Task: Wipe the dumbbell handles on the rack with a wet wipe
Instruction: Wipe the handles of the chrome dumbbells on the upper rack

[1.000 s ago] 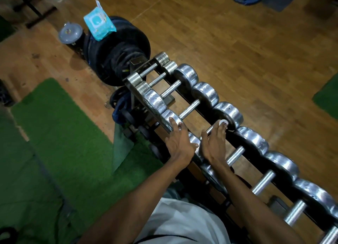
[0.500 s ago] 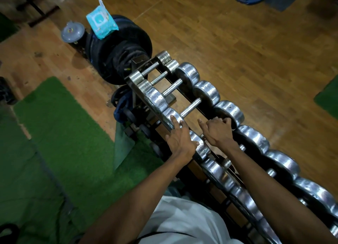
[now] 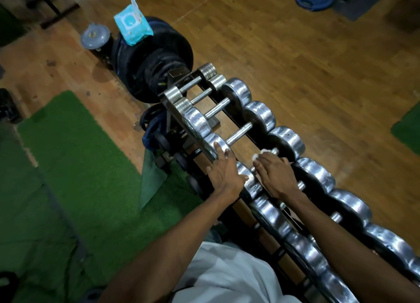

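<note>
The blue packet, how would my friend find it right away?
Find the long rack of shiny dumbbells. At its far end stands a stack of black plates. The packet lies on top of them, the only bright blue, soft thing among the metal.

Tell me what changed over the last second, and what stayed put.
The right hand, holding the white wipe, pulled back along the dumbbell handle toward the near end, then slid out again toward the far weight. The left hand stayed resting on the near dumbbell heads; the wipe packet did not move.
</note>
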A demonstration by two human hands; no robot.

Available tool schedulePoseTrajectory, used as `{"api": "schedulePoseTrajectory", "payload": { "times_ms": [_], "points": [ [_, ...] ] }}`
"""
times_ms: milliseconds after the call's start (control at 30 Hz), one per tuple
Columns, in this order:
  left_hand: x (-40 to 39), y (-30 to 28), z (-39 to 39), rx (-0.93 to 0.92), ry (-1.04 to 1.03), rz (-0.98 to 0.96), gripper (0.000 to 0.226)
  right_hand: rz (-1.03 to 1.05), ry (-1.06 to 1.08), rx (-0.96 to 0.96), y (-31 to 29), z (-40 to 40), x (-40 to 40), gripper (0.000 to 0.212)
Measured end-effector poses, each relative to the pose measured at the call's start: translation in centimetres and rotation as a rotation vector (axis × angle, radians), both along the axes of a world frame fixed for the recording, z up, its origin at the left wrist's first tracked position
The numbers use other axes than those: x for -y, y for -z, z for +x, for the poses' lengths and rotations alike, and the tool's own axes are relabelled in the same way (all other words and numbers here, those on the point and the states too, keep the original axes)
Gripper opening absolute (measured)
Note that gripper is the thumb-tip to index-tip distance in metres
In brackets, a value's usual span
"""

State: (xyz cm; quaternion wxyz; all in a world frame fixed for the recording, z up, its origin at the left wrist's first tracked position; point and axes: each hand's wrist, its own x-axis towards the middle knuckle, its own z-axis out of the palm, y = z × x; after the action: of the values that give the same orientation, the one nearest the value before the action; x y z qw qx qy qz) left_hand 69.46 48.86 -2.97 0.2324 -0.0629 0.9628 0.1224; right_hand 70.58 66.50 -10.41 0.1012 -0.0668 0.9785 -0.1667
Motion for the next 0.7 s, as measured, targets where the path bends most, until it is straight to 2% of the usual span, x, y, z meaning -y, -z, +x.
{"api": "schedulePoseTrajectory", "payload": {
  "times_ms": [133,267,333,433,567,700],
  "points": [
    [-0.1,0.0,-0.1,-0.005,-0.001,-0.003,0.100,0.034,0.087,0.083,0.9,0.8,-1.7,0.078],
    [-0.1,0.0,-0.1,-0.007,0.001,0.002,0.101,-0.336,0.161,0.098,1.1,3.0,-0.1,0.071],
    [-0.1,0.0,-0.1,-0.006,-0.002,0.002,0.103,-0.465,0.118,0.132,0.4,4.6,0.7,0.068],
    [-0.1,0.0,-0.2,-0.011,-0.004,0.001,0.104,-0.545,0.196,0.154,0.0,6.0,1.3,0.068],
    [-0.1,0.0,-0.2,-0.009,0.002,0.005,0.100,-0.511,0.364,0.195,-0.4,5.2,1.4,0.067],
    [-0.1,0.2,-0.3,-0.011,-0.007,0.013,0.095,-0.664,0.526,0.242,-1.2,3.0,2.5,0.085]
  ]
}}
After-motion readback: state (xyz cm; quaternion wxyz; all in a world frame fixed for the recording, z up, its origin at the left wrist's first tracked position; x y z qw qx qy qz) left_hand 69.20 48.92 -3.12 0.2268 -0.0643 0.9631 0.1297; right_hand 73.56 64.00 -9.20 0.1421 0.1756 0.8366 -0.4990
